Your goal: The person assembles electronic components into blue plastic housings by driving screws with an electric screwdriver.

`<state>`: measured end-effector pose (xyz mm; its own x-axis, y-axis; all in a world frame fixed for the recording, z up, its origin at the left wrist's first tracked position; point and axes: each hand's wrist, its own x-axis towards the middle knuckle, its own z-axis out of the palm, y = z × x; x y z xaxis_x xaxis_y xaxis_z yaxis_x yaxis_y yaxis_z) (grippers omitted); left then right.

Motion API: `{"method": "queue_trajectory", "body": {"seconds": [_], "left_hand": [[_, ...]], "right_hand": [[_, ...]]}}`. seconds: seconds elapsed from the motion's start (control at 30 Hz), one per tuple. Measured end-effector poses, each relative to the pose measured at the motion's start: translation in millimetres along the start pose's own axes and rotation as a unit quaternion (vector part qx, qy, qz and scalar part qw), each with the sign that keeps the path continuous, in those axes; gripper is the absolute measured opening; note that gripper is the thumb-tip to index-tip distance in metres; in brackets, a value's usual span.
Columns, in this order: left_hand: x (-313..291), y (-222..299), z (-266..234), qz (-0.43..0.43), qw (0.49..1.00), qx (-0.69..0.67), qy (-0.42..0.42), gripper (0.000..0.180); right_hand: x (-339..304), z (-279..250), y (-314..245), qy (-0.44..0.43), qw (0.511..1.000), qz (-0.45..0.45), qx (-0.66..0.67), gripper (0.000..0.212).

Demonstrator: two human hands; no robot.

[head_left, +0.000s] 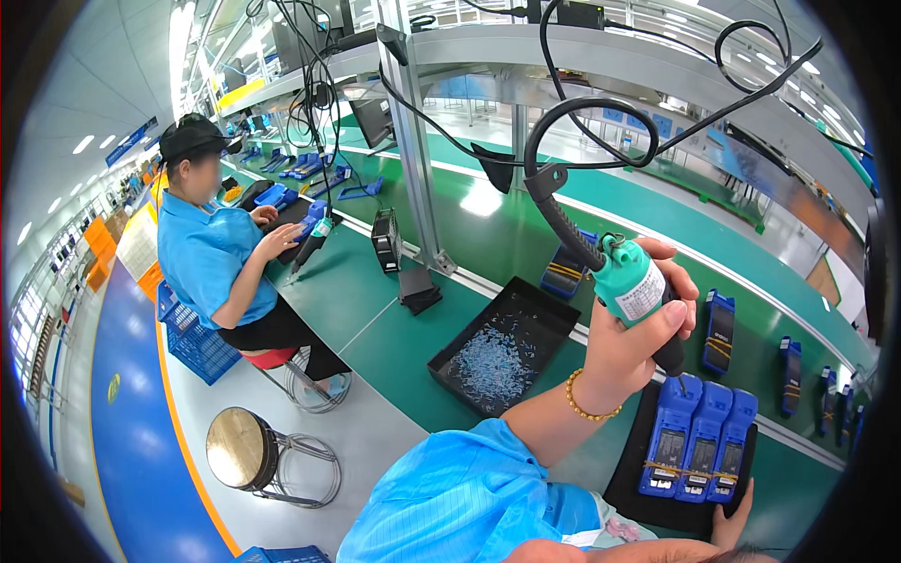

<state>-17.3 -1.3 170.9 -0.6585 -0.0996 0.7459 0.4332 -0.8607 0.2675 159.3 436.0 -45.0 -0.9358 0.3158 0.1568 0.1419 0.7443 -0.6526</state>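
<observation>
My left hand [643, 310], with a beaded bracelet at the wrist, is closed round a green and black electric screwdriver [631, 286]. Its black nose points down at the top of the leftmost of three blue handheld terminals [671, 436]. I cannot tell whether the bit is in a screw hole. The terminals lie side by side, banded with tan rubber bands, on a black pad [631, 479]. At the pad's lower right corner my right hand [735, 519] has thumb and finger about the edge, close to the rightmost terminal; most of it is hidden.
A black tray [554, 310] of small blue and silvery bits stands left of the pad. More blue terminals [719, 328] lie on the green belt beyond. A metal post [413, 141] and looping cables hang over the bench. At left, a co-worker [221, 244] works near a stool [236, 448].
</observation>
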Motion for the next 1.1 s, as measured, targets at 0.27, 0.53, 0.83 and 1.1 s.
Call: {"method": "queue_trajectory", "body": {"seconds": [0.27,0.53,0.83,1.1], "left_hand": [[-2,4,1,-0.018,1.000,-0.015,0.003,0.050],[-8,7,10,-0.034,0.999,0.003,0.003,0.052],[-2,4,4,-0.063,0.996,-0.058,-0.035,0.052],[-5,20,1,-0.014,0.999,-0.023,-0.035,0.052]], "right_hand": [[3,9,-42,0.000,0.998,-0.036,-0.041,0.094],[18,6,7,0.028,0.997,-0.045,0.056,0.085],[22,23,-85,0.085,0.985,-0.099,-0.110,0.082],[22,15,-101,0.033,0.993,0.025,-0.107,0.089]]}}
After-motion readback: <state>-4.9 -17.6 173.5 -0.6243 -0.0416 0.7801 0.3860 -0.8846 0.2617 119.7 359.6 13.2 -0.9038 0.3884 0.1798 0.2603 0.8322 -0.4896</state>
